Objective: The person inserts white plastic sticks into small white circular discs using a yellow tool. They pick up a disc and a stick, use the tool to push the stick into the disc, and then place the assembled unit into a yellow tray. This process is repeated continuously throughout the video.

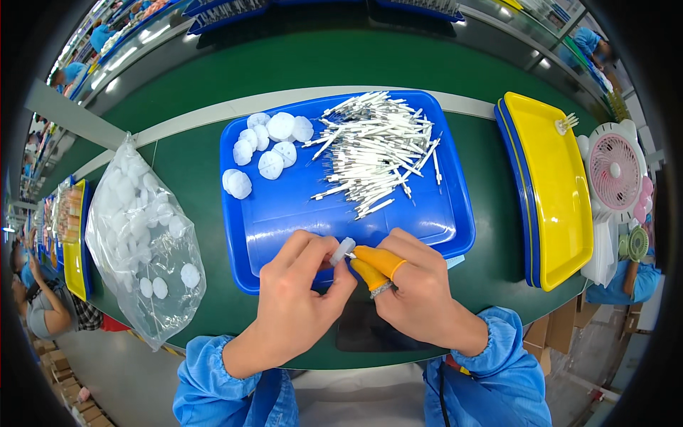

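Observation:
Over the near edge of a blue tray (274, 220), my left hand (295, 295) pinches a small translucent white disc (343, 250), seen nearly edge-on. Close against it, my right hand (423, 288) has yellow covers on its thumb and forefinger. Those fingertips are closed on a small pale piece with a shiny tip that meets the disc; its kind is mostly hidden. Inside the tray lies a heap of thin white sticks with grey wire-like ends (377, 146). To the left of the heap are several round white discs (281, 127), some overlapping.
A clear plastic bag of white discs (131, 228) lies left of the tray. Stacked yellow and blue trays (558, 206) stand at right, beside a pink-and-white fan (615, 171). A dark flat rectangle (377, 334) lies under my right wrist. A person (53, 299) sits at far left.

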`<state>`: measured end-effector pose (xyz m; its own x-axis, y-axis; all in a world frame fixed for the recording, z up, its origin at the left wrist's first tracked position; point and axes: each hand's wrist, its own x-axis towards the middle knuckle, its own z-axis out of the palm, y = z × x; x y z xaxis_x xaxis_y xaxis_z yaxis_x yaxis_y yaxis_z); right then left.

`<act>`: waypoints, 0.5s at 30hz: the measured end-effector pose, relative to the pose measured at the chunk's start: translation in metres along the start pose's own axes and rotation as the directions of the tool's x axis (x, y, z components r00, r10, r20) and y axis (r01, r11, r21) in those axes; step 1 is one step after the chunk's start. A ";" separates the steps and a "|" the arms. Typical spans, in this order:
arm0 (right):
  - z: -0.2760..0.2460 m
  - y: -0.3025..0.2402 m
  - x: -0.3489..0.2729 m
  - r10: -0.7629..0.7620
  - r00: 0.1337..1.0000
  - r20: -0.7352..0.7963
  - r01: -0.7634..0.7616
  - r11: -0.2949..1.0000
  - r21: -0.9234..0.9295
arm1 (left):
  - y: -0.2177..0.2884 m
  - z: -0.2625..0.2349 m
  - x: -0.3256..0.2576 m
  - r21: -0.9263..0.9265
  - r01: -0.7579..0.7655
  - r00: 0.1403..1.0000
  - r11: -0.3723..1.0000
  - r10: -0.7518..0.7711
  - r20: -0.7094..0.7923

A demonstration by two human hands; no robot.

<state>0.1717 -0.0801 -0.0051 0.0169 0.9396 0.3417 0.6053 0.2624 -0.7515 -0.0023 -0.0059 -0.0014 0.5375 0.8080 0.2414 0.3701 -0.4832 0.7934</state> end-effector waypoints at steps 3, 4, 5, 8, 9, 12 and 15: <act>0.006 -0.004 0.002 0.067 0.998 0.009 -0.067 0.998 0.018 | -0.001 0.002 -0.003 0.023 0.017 0.999 1.000 -0.018 0.028; 0.005 -0.001 0.004 0.096 0.994 0.044 -0.097 0.995 0.032 | -0.005 0.002 -0.004 0.017 0.027 0.999 1.000 -0.027 0.039; 0.004 0.002 0.007 0.124 0.989 0.080 -0.128 0.991 0.045 | -0.007 0.001 -0.004 0.011 0.036 0.998 0.999 -0.037 0.051; -0.006 0.015 0.018 0.123 0.992 0.004 -0.122 0.992 -0.007 | -0.001 -0.004 0.008 0.041 0.117 0.993 0.992 -0.118 0.009; -0.012 0.021 0.023 0.088 0.996 0.024 -0.083 0.985 -0.152 | -0.002 -0.006 0.011 0.029 0.126 0.992 0.992 -0.126 0.003; -0.016 0.026 0.029 0.138 0.987 0.081 -0.093 0.906 -0.413 | -0.008 -0.011 0.012 -0.052 0.148 0.989 0.988 -0.147 0.028; -0.019 0.027 0.027 0.084 0.988 0.132 -0.020 0.906 -0.423 | -0.011 -0.013 0.012 -0.068 0.174 0.983 0.982 -0.170 0.067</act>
<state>0.2035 -0.0519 -0.0053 -0.0375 0.9790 0.2004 0.8848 0.1257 -0.4488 -0.0094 0.0136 -0.0002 0.5163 0.8539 0.0656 0.4056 -0.3112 0.8594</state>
